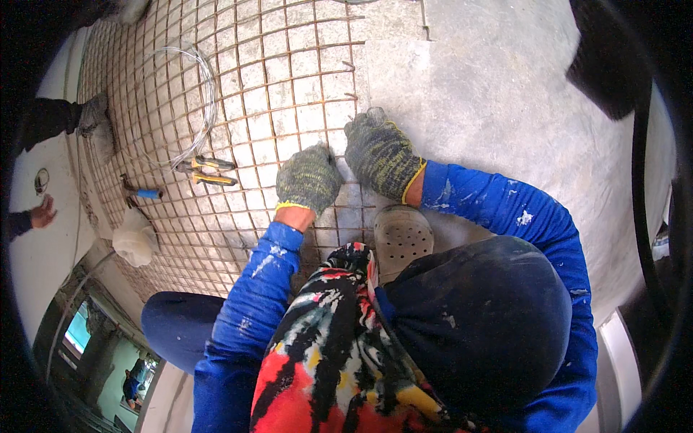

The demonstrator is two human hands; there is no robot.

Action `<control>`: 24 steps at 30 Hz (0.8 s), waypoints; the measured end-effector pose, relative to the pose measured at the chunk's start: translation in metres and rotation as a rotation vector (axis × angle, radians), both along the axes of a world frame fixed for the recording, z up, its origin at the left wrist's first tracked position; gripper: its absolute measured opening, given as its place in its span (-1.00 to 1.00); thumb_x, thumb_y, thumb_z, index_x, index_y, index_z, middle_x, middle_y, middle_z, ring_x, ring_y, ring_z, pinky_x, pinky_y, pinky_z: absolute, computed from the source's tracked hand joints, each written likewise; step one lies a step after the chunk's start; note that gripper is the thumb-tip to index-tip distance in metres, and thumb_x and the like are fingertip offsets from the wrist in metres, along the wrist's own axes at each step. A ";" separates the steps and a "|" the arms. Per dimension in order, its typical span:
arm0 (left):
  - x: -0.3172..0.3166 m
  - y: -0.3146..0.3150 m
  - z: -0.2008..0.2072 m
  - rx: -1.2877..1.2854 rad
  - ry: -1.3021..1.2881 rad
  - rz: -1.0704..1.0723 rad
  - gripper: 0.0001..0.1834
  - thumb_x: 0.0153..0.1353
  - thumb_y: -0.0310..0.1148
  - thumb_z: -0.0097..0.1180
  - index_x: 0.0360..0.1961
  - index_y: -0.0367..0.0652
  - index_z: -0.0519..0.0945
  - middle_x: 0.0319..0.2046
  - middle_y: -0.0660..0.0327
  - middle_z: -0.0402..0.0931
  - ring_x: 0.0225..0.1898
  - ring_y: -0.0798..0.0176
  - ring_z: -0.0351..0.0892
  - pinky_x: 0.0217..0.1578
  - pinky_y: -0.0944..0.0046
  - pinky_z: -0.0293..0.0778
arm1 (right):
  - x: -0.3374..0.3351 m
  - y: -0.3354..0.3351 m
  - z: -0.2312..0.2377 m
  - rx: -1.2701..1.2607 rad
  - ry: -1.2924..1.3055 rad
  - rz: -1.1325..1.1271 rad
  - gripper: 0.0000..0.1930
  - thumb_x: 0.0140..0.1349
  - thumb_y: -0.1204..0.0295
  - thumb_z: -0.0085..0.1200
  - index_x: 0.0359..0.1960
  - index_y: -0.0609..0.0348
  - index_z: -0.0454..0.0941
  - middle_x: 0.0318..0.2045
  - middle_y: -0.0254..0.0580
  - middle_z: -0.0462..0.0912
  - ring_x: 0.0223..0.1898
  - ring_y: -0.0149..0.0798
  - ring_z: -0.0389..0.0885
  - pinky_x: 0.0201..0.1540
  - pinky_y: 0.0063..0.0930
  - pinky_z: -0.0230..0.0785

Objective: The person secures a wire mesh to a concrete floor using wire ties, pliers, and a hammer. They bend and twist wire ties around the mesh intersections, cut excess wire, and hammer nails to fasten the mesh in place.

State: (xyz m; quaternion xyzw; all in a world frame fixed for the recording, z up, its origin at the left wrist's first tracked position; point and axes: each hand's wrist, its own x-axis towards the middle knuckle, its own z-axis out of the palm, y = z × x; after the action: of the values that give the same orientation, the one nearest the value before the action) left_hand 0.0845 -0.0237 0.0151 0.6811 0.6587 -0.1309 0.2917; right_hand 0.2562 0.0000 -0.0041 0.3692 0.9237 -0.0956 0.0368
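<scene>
Left hand [309,178] and right hand [380,153] gloved, fingertips hidden against the mesh [245,86], grip unclear. Mesh cut off at top edge. Coworker's hand [42,214] at left rim, body out of frame. Small ring [41,180] too tiny to identify.

Grey-green knit gloves with yellow cuffs, paint-flecked blue sleeves [253,289], perforated beige clog [401,238].

My one head view looks steeply down from close above onto my gloved hands, the rebar mesh [238,108] and concrete floor [498,94].
</scene>
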 end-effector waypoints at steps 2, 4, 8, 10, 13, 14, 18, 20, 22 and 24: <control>-0.006 0.008 -0.005 -0.051 -0.005 -0.071 -0.77 0.20 -0.25 0.14 -0.25 -0.11 0.75 -0.25 -0.06 0.73 -0.15 -0.19 0.72 -0.08 -0.14 0.61 | -0.001 0.000 0.001 -0.039 -0.010 -0.007 -0.71 0.20 0.31 0.10 -0.21 0.20 0.77 -0.22 -0.02 0.70 -0.12 -0.03 0.62 0.05 0.00 0.35; -0.012 0.019 -0.009 -0.114 0.004 -0.142 -0.75 0.19 -0.23 0.15 -0.25 -0.09 0.77 -0.23 -0.07 0.73 -0.13 -0.18 0.72 -0.06 -0.12 0.61 | -0.003 -0.001 0.001 -0.030 -0.025 0.009 -0.71 0.19 0.31 0.10 -0.21 0.21 0.77 -0.22 -0.01 0.70 -0.11 -0.01 0.62 0.05 0.00 0.35; -0.011 0.023 -0.011 -0.149 -0.042 -0.099 -0.73 0.17 -0.20 0.20 -0.25 -0.14 0.75 -0.25 -0.09 0.72 -0.14 -0.18 0.72 -0.06 -0.10 0.61 | -0.008 -0.004 -0.002 -0.009 -0.071 -0.014 -0.72 0.19 0.30 0.11 -0.24 0.21 0.77 -0.21 0.02 0.70 -0.10 0.01 0.61 0.05 0.00 0.34; -0.005 0.011 -0.008 -0.087 -0.069 -0.032 -0.74 0.19 -0.20 0.19 -0.27 -0.16 0.74 -0.27 -0.10 0.72 -0.15 -0.19 0.72 -0.07 -0.11 0.61 | -0.008 -0.004 -0.002 -0.006 0.008 -0.052 -0.73 0.20 0.31 0.10 -0.26 0.20 0.78 -0.21 0.02 0.70 -0.10 0.01 0.61 0.05 0.01 0.34; 0.003 -0.010 -0.004 -0.001 -0.080 0.085 -0.76 0.22 -0.21 0.16 -0.28 -0.15 0.72 -0.31 -0.11 0.69 -0.20 -0.21 0.70 -0.11 -0.14 0.60 | -0.006 -0.001 0.001 -0.052 0.000 -0.036 -0.74 0.20 0.31 0.10 -0.29 0.17 0.78 -0.20 0.01 0.70 -0.09 0.01 0.61 0.05 0.01 0.33; 0.002 -0.013 -0.004 -0.007 -0.087 0.106 -0.76 0.22 -0.21 0.16 -0.27 -0.13 0.72 -0.31 -0.10 0.69 -0.19 -0.21 0.70 -0.11 -0.15 0.60 | -0.004 0.001 0.002 -0.055 0.004 -0.009 -0.75 0.20 0.31 0.10 -0.30 0.17 0.78 -0.20 0.01 0.70 -0.09 0.02 0.61 0.05 0.02 0.33; -0.010 -0.002 -0.009 -0.030 -0.075 0.053 -0.78 0.21 -0.20 0.16 -0.24 -0.04 0.73 -0.25 -0.03 0.72 -0.15 -0.18 0.70 -0.09 -0.14 0.60 | 0.007 0.001 0.009 -0.027 0.027 0.006 -0.75 0.17 0.32 0.10 -0.31 0.15 0.79 -0.17 -0.02 0.69 -0.05 0.02 0.59 0.11 0.02 0.31; -0.013 0.007 -0.013 -0.063 -0.022 -0.015 -0.77 0.20 -0.17 0.18 -0.25 -0.02 0.74 -0.24 0.02 0.73 -0.14 -0.15 0.71 -0.08 -0.12 0.61 | 0.010 -0.005 0.011 0.100 -0.003 -0.018 -0.74 0.16 0.33 0.10 -0.29 0.16 0.79 -0.16 -0.03 0.68 -0.03 0.02 0.58 0.14 0.03 0.30; -0.015 0.012 -0.014 -0.104 -0.019 -0.026 -0.78 0.19 -0.16 0.20 -0.26 -0.01 0.74 -0.24 0.03 0.73 -0.13 -0.14 0.71 -0.08 -0.11 0.61 | 0.011 -0.009 0.009 0.079 -0.006 -0.021 -0.74 0.15 0.34 0.10 -0.28 0.17 0.79 -0.17 -0.04 0.67 -0.03 0.02 0.58 0.16 0.04 0.29; -0.015 0.011 -0.013 -0.123 -0.023 0.016 -0.80 0.18 -0.16 0.24 -0.28 0.01 0.75 -0.24 0.06 0.74 -0.13 -0.12 0.71 -0.09 -0.10 0.61 | 0.010 -0.012 0.007 0.119 0.029 -0.034 -0.73 0.14 0.34 0.10 -0.27 0.18 0.79 -0.18 -0.04 0.66 -0.04 0.02 0.58 0.16 0.04 0.29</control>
State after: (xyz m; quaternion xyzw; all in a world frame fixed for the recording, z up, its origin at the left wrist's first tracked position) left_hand 0.0698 -0.0125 0.0017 0.6581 0.6513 -0.1611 0.3417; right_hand 0.2660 -0.0119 0.0025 0.3851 0.9217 -0.0466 -0.0001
